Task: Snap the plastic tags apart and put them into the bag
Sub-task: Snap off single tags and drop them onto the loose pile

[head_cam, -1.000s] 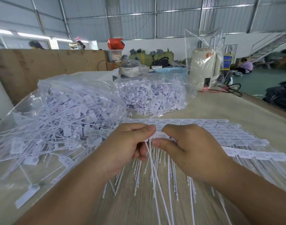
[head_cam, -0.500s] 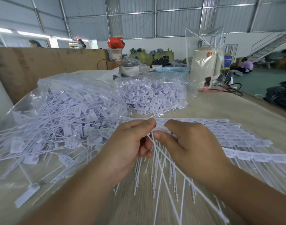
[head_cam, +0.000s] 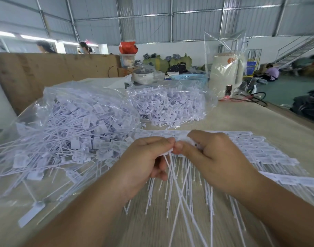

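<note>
While both hands [head_cam: 145, 157] [head_cam: 211, 157] are pinching one strip [head_cam: 183, 139], we are twisting close to the joint — short, crisp snaps.

Tags [head_cam: 175, 184] white. Bag [head_cam: 67, 122] clear, see-through. Table [head_cam: 241, 120] pale beige, faint wood grain. Board [head_cam: 51, 68] brown. Basket [head_cam: 189, 77] light blue. Kettle [head_cam: 225, 73] cream. Wrapper [head_cam: 127, 47] red. Floor [head_cam: 281, 91] green.

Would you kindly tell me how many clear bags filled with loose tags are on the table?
2: a large bag at the left and a smaller bag behind it, centre.
</note>
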A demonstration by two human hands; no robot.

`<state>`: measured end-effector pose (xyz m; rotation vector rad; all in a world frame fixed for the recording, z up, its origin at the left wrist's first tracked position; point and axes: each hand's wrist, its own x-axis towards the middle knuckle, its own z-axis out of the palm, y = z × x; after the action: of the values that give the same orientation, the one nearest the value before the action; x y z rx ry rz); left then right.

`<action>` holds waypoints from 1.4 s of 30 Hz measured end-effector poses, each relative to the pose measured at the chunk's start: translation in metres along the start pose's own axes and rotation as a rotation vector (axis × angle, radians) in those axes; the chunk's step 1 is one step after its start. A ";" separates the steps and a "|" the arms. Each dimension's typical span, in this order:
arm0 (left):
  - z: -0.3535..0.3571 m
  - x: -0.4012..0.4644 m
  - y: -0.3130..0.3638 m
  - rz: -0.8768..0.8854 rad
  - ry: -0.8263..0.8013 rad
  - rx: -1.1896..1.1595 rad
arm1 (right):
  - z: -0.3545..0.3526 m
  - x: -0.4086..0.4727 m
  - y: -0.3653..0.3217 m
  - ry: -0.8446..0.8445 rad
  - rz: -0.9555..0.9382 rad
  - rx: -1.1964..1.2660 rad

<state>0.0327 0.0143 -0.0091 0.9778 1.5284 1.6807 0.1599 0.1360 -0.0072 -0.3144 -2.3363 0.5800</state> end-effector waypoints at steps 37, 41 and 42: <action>-0.008 -0.004 0.007 -0.037 -0.058 0.257 | 0.001 -0.004 -0.003 -0.221 -0.016 -0.002; -0.004 -0.004 0.004 -0.080 -0.109 0.149 | 0.003 -0.004 -0.004 -0.253 -0.030 0.004; -0.002 -0.004 0.004 -0.088 -0.133 0.131 | 0.003 -0.004 -0.004 -0.262 -0.035 0.020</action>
<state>0.0328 0.0093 -0.0058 1.0526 1.5842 1.4412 0.1605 0.1296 -0.0097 -0.1974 -2.5796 0.6610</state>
